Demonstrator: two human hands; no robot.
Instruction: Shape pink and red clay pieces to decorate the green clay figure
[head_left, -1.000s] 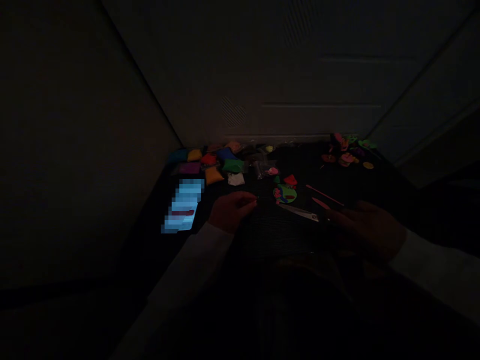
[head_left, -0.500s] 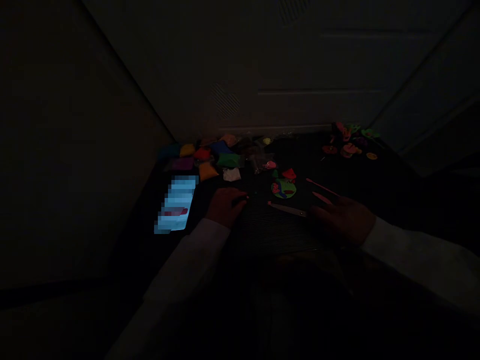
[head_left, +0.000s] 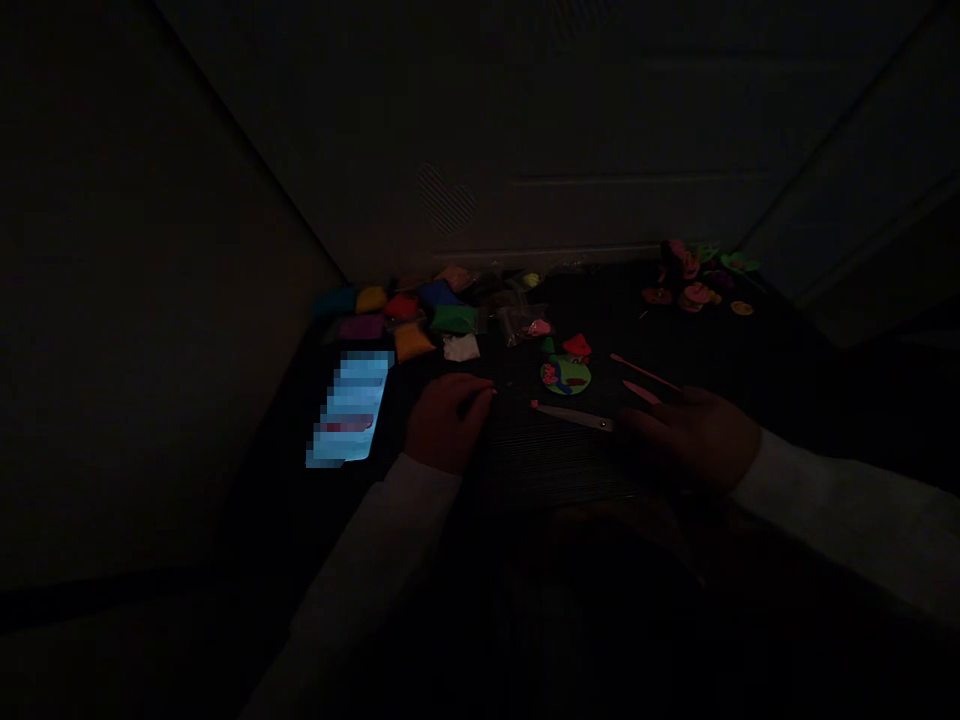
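My left hand [head_left: 448,422] rests on the dark table, thumb and forefinger pinched together. A tiny pale bit shows at its fingertips, too small to name. My right hand [head_left: 697,440] is closed around the handle end of a pair of scissors [head_left: 574,415]. The blades look shut and point left, with a small pink bit [head_left: 534,404] at the tip. Between the hands lies a green clay disc [head_left: 576,368] with blue, pink and brown shapes on it. A red cone-shaped piece [head_left: 577,345] stands just behind it. Two pink modelling tools [head_left: 640,391] [head_left: 643,371] lie by my right fingers.
A lit phone [head_left: 356,405], its screen blurred, lies left of my left hand. Packets of coloured clay [head_left: 454,319] line the back left of the table. Several finished-looking clay pieces [head_left: 697,297] sit at the back right. A pale panelled wall [head_left: 570,215] rises behind. The room is very dark.
The view has shifted slightly. My left hand has turned a little, its wrist drawing back toward me, fingertips still pinched. My right hand and the scissors have barely moved.
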